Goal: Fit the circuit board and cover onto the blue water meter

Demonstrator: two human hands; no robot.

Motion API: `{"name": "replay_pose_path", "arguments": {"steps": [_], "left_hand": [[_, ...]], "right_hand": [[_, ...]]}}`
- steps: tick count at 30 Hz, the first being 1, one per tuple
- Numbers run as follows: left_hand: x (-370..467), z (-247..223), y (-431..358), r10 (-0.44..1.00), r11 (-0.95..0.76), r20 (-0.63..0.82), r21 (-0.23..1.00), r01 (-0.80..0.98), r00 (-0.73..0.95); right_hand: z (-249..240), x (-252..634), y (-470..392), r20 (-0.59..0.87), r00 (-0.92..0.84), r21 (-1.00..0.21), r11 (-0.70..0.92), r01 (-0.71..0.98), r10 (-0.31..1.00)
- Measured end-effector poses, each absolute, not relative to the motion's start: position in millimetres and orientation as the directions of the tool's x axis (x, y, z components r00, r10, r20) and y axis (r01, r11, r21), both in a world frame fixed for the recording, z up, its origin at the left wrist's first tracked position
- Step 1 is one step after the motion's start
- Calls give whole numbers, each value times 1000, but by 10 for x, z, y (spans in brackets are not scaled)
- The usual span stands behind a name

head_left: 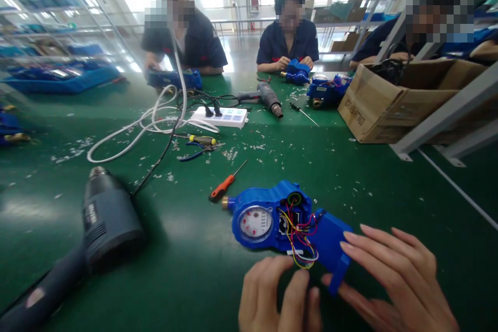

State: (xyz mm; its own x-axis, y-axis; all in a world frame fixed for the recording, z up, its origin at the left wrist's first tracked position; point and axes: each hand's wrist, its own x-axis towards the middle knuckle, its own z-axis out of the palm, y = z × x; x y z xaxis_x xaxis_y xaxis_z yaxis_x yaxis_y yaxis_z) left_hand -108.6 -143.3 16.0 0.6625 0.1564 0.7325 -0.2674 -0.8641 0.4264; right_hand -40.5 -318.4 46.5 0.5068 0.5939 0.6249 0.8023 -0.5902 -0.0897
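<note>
Blue water meter [268, 215] on the green desk [194, 259], just ahead of the fingers, opened up. Round dial facing upward, brass fitting at the far-left end. Bundle of thin coloured wires [301, 238] spilling from the open compartment toward the loosened blue cover [330, 249], tilted on the right. Judged rigid and fairly heavy for its size because of the brass inside; plastic shell smooth, perhaps a little slippery. Wires judged soft and fragile, easily torn from the solder points. Better taken by the solid body or by the cover edges, never by the wires.

Left hand [278, 298] low at the near edge, fingers bent, tips touching the near side of the meter close to the wires; no full grip seen. Right hand [397, 275] spread flat with fingers straight and open, tips resting against the blue cover, thumb under the lower corner; more a steadying than a clamping.

Farther left from the fingers, a dark heat gun [105, 223] lying on its side. Beyond the meter, an orange-handled screwdriver [225, 184], then pliers [196, 151] and a white power strip [221, 116]. Across the desk, three other persons seated, with a cardboard box [389, 104] on the far right.
</note>
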Motion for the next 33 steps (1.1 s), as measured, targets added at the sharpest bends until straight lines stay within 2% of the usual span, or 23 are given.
{"name": "replay_pose_path", "arguments": {"steps": [4,8,15,20,25,33], "left_hand": [[-945,7,-1621,238,-847,691,491,-202,682],[-878,-19,-1609,287,-802,671,558,-211,684],[-791,49,-1599,329,-719,638,647,-253,697],[-758,70,-1572,359,-670,617,693,-267,701],[-746,80,-1610,496,-598,518,786,-159,697],[-729,148,-1681,663,-443,341,896,-18,666]], "right_hand": [[451,-403,-3150,649,497,-161,-535,829,575],[449,-377,-3081,681,487,-232,-470,852,547],[404,-325,-3149,639,499,-214,-487,847,586],[357,-301,-3126,731,484,-228,-496,838,481],[365,-252,-3144,690,461,-192,-472,860,559],[254,-315,-3241,672,514,-264,-475,839,533]]}}
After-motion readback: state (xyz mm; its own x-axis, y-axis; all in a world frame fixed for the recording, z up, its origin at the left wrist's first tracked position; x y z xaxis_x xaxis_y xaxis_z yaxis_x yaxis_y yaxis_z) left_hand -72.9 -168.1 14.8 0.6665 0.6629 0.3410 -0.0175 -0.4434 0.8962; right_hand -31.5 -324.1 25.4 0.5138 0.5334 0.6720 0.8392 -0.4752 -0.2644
